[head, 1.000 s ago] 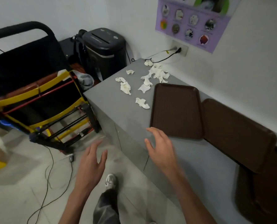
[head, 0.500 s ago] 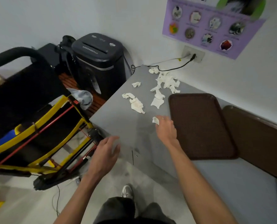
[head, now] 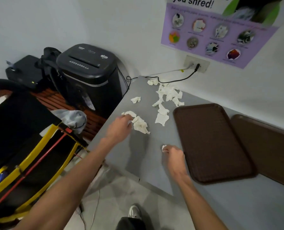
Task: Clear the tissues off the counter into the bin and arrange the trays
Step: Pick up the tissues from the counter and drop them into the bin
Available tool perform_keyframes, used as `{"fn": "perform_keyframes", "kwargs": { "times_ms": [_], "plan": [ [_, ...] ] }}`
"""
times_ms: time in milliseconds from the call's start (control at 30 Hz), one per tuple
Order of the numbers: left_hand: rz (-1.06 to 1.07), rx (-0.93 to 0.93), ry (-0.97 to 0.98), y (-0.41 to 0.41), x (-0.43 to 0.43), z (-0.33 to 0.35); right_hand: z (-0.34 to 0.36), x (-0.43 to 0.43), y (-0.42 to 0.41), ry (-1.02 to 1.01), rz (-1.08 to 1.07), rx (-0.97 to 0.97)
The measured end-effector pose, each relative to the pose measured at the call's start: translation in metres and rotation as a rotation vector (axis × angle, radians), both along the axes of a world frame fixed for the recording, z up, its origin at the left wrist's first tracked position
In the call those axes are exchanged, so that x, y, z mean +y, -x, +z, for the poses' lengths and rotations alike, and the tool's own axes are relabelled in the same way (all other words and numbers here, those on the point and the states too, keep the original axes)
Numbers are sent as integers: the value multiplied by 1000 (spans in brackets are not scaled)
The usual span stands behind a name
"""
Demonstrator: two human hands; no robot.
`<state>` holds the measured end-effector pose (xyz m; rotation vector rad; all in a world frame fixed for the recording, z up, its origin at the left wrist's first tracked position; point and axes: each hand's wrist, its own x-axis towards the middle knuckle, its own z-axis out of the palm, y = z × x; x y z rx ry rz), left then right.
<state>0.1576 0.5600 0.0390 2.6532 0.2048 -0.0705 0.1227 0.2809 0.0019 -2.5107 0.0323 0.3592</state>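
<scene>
Tissue clump [head: 140, 125] sits gripped by left hand [head: 119, 129]; right hand [head: 173, 157] clenches small wad [head: 163, 147].

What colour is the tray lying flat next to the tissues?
Dark brown: the tray has a finely textured surface, seen clearly in the head view.

Left hand [head: 119, 128] and right hand [head: 173, 155] reach forward, clenched.

views: one, head-worn, wide-angle | position: above the worktop [head: 148, 151] near edge | facing: forward and down, toward the wall [head: 138, 39] corner | range: close, left hand [head: 119, 128] and right hand [head: 173, 155] mid-frame, forearms entering from the bottom edge
</scene>
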Motion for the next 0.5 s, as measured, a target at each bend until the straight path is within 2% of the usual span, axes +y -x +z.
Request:
{"fn": "perform_keyframes", "kwargs": {
  "times_ms": [100, 200, 300, 400, 500],
  "plan": [
    [6, 30, -15, -78, 3, -5, 10, -2, -4, 0, -12, -179],
    [19, 9, -27, -140, 3, -18, 28, -5, 0, -23, -111, -278],
    [-50, 34, -139, -183, 12, -58, 50, -14, 4, -37, -192, -372],
    [-125, -1, -291, -192, 18, -98, 61, -28, 7, -131, -222, -413],
    [-95, 24, -253, -178, 13, -99, 63, -43, 10, -184, -271, -407]
  ]
}}
